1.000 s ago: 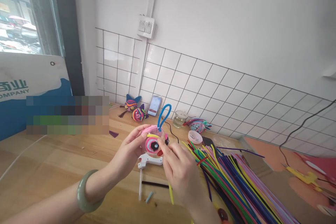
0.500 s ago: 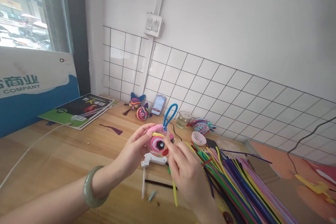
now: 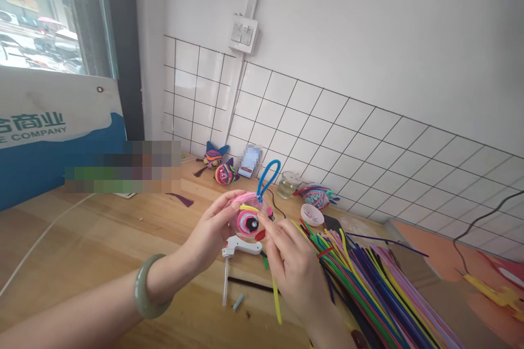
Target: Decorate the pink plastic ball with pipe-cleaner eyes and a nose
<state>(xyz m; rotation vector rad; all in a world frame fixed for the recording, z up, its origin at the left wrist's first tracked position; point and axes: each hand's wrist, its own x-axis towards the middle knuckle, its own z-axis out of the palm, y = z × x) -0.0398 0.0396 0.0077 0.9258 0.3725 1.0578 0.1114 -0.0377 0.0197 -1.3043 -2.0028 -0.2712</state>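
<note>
My left hand [image 3: 207,232] is closed around a small pink pipe-cleaner ornament [image 3: 246,198], held above the table. A big round eye [image 3: 251,223], ringed in pink and light blue with a black centre, faces me. Red and pink bits show at its right side, and a blue loop [image 3: 269,177] stands up from the top. Over the eye curves a yellow pipe cleaner [image 3: 249,208]. My right hand [image 3: 292,256] pinches at its right end by the eye. Below that hand juts another yellow length [image 3: 277,302]; whether both are one piece is hidden.
Beneath the ornament lies a white glue gun [image 3: 243,245] with a clear glue stick. Many coloured pipe cleaners [image 3: 380,289] spread at right. Behind stand finished ornaments [image 3: 225,173], a phone [image 3: 249,161], a glass jar [image 3: 289,184] and a pink bowl [image 3: 312,215]. A yellow tool [image 3: 495,289] lies far right.
The view has shifted slightly, so everything sits a little further right. Both hands keep their hold, and the yellow pipe cleaner stays curved above the eye.
</note>
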